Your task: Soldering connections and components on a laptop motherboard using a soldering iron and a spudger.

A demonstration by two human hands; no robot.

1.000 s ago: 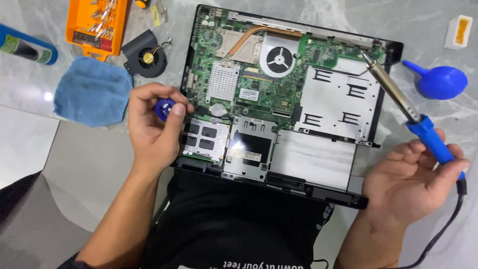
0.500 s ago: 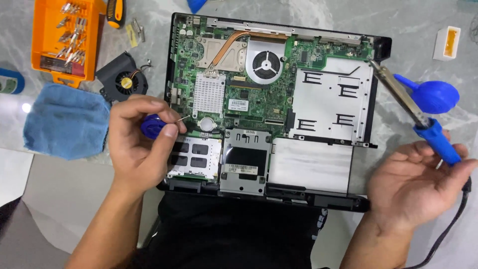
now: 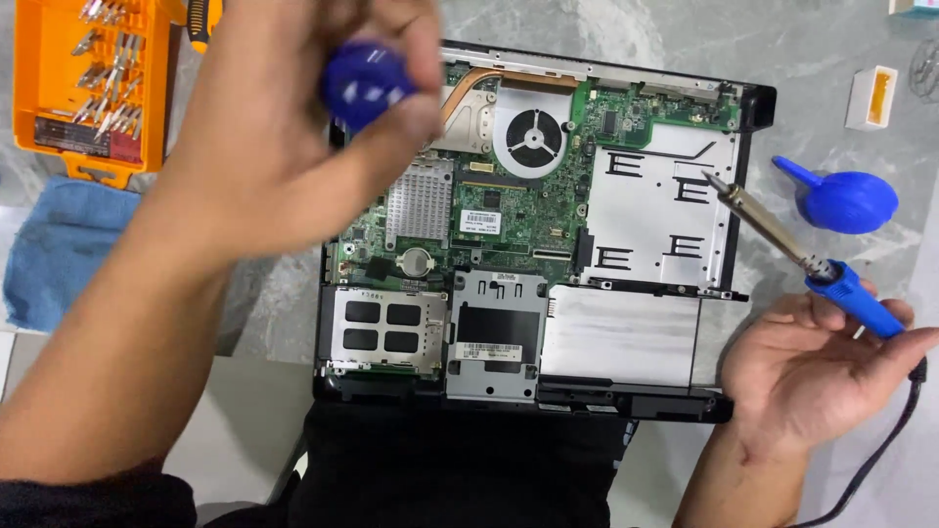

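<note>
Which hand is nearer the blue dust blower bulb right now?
Right. The right hand lies just below the blower bulb; the left hand is far across the open laptop.

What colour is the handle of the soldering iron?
Blue, on the soldering iron resting in the right hand; head view.
</note>
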